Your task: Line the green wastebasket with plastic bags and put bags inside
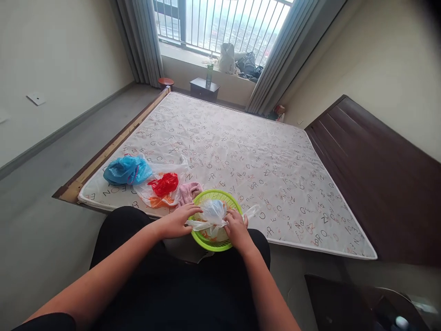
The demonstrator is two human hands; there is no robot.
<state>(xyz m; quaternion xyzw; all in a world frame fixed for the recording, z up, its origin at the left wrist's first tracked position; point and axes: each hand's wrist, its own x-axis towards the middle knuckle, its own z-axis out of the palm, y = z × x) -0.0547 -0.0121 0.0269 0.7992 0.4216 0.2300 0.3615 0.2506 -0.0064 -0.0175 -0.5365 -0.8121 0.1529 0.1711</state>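
"Green plastic basket (216, 247), the round one: where is it?"

"It sits between your knees (129, 223), by the near edge of the mattress (268, 170). I can't tell what it rests on. Some little orange bits (209, 235) show inside."

"And the see-through plastic bag (211, 214)?"

"You have it over the basket. It is all bunched up in the middle, and a bit of pale blue shows in the puffy part."

"What is your left grip (175, 222) doing?"

"Its fingers are stretched out over the basket's left side. It touches the left end of the bag, but I can't tell if it pinches it."

"Your right grip (237, 228)?"

"That one is bent and pinching the bag near the bunched part. A thin loose end pokes out to the right of it."

"What lies to your left?"

"A fuzzy pink cloth (189, 192) is right by the basket. Next comes a bright red plastic bag (165, 184) on top of a white plastic bag (167, 168). Past those is a puffy blue plastic bag (126, 171). They all lie on the mattress, which has letters all over it."

"And far in front of you?"

"A small dark bedside cabinet (203, 89) with a green bottle (209, 74) on top."
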